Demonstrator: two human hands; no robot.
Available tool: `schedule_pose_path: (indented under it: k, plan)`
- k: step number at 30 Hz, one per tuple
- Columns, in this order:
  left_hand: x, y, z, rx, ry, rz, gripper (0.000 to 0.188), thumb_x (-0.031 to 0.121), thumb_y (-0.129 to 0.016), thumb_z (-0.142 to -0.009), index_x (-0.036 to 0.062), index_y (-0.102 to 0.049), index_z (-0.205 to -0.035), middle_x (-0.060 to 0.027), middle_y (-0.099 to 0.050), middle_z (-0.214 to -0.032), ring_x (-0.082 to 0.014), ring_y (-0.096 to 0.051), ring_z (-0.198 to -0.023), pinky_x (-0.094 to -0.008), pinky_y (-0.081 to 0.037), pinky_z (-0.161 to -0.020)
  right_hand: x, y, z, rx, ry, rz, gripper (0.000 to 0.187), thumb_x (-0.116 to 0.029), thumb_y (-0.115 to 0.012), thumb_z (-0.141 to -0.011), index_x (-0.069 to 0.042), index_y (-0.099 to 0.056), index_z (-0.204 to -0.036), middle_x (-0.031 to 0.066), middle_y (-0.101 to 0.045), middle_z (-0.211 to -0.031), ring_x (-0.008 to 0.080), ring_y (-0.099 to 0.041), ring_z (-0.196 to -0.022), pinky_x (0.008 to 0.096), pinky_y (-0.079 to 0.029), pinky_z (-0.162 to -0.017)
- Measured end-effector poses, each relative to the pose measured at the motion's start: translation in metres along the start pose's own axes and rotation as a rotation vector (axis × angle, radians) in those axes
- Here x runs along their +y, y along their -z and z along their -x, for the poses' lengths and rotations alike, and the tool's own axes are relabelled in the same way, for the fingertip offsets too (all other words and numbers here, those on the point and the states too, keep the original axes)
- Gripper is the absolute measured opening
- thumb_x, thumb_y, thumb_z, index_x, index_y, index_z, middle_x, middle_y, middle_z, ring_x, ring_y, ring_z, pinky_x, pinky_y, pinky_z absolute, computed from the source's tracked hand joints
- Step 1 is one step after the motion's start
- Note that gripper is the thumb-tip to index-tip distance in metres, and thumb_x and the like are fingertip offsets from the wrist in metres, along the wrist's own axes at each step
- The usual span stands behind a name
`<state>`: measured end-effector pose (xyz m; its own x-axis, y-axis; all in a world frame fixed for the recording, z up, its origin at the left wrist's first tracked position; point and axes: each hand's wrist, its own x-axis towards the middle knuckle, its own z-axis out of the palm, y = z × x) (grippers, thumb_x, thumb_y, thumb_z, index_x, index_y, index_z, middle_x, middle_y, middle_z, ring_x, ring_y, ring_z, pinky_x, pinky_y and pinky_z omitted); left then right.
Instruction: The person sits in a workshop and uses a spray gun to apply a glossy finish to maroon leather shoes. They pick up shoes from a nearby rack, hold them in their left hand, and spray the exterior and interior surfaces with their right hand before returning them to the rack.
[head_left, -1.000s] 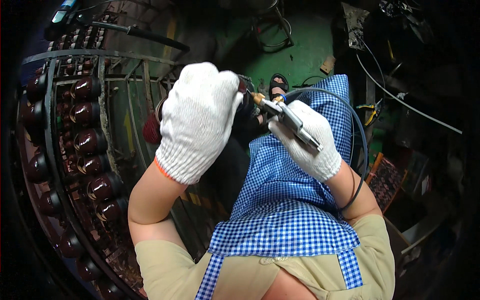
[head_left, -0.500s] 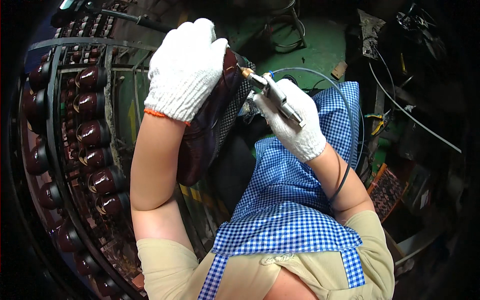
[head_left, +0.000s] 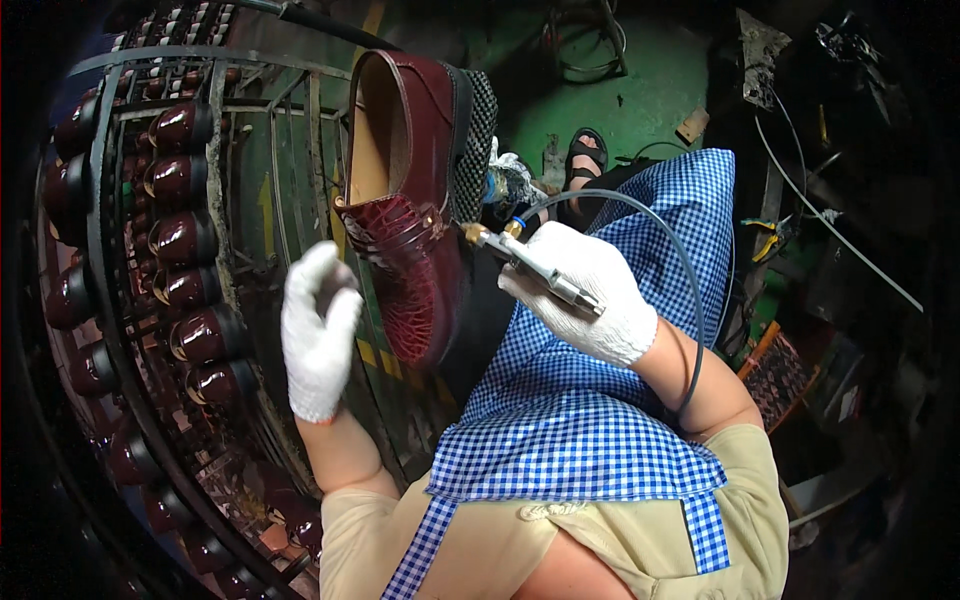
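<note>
A dark red leather shoe (head_left: 415, 150) stands in front of me, its tan inside showing, with a strap across it and a crackle-textured toe pointing toward me. Along its right side is a black-and-white speckled surface (head_left: 480, 130); I cannot tell if that is the sole or a support. My left hand (head_left: 318, 325), in a white knit glove, is off the shoe, left of the toe, fingers apart and holding nothing. In its white glove, my right hand (head_left: 595, 290) grips a small metal spray gun (head_left: 540, 268), whose brass nozzle points at the shoe's strap.
A grey hose (head_left: 665, 235) loops from the gun past my right forearm. On the left, a metal rack (head_left: 103, 190) carries rows of glossy dark red shoes (head_left: 182, 238). My blue checked apron (head_left: 560, 440) covers my lap. Yellow-handled pliers (head_left: 768, 238) and a pale cable (head_left: 840, 235) are at right.
My left hand has let go of the shoe and drawn back toward me. The shoe has turned, its opening and strap now visible. My right hand with the spray gun is slightly nearer me.
</note>
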<state>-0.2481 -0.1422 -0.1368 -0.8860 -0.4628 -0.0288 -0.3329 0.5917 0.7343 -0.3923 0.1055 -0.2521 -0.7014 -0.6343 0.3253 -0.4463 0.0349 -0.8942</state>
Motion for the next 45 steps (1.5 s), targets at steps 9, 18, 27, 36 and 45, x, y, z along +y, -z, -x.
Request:
schedule_pose_path:
  k: [9,18,27,36,45]
  plan:
    - [0.005,-0.011,0.044,-0.246,-0.259,-0.191,0.060,-0.017,-0.071,-0.079,0.0065,-0.063,-0.133,-0.0097,-0.062,-0.120,-0.0237,-0.062,-0.113,-0.0353,-0.051,-0.095,-0.008,0.013,0.031,-0.100,-0.003,0.021,0.019,-0.024,-0.081,-0.089,-0.008,-0.071,-0.096,0.0091,-0.064,-0.081,0.0268,-0.065,-0.067,0.0347,-0.053,-0.060]
    - [0.065,-0.034,0.001,-0.442,-0.714,-0.613,0.045,0.009,-0.086,-0.072,0.0191,-0.076,-0.116,-0.0033,-0.069,-0.113,-0.0307,-0.066,-0.110,-0.0474,-0.052,-0.100,-0.021,0.056,0.058,-0.211,-0.024,0.074,0.016,-0.023,-0.079,-0.090,-0.009,-0.072,-0.095,0.0082,-0.063,-0.081,0.0266,-0.063,-0.068,0.0353,-0.053,-0.060]
    - [0.111,-0.063,-0.037,-0.575,-0.774,-0.820,0.071,0.017,-0.090,-0.065,0.0190,-0.068,-0.132,-0.0065,-0.063,-0.144,-0.0327,-0.053,-0.143,-0.0561,-0.029,-0.126,-0.028,0.090,0.071,-0.171,-0.044,0.136,0.018,-0.023,-0.081,-0.086,-0.009,-0.072,-0.091,0.0079,-0.064,-0.083,0.0252,-0.064,-0.071,0.0354,-0.055,-0.061]
    - [0.129,-0.082,-0.057,-0.493,-0.745,-0.810,0.068,0.022,-0.086,-0.077,0.0144,-0.062,-0.140,-0.0145,-0.060,-0.141,-0.0392,-0.054,-0.137,-0.0618,-0.032,-0.121,-0.030,0.107,0.068,-0.055,-0.067,0.263,0.017,-0.021,-0.083,-0.085,-0.008,-0.072,-0.089,0.0089,-0.066,-0.082,0.0249,-0.065,-0.071,0.0359,-0.055,-0.061]
    - [0.135,-0.106,-0.086,-0.331,-0.720,-0.838,0.065,0.027,-0.084,-0.083,0.0066,-0.059,-0.139,-0.0174,-0.062,-0.131,-0.0383,-0.061,-0.117,-0.0516,-0.048,-0.102,-0.014,0.102,0.036,0.173,-0.062,0.357,0.012,-0.014,-0.081,-0.086,-0.006,-0.072,-0.090,0.0108,-0.063,-0.080,0.0270,-0.066,-0.070,0.0367,-0.055,-0.061]
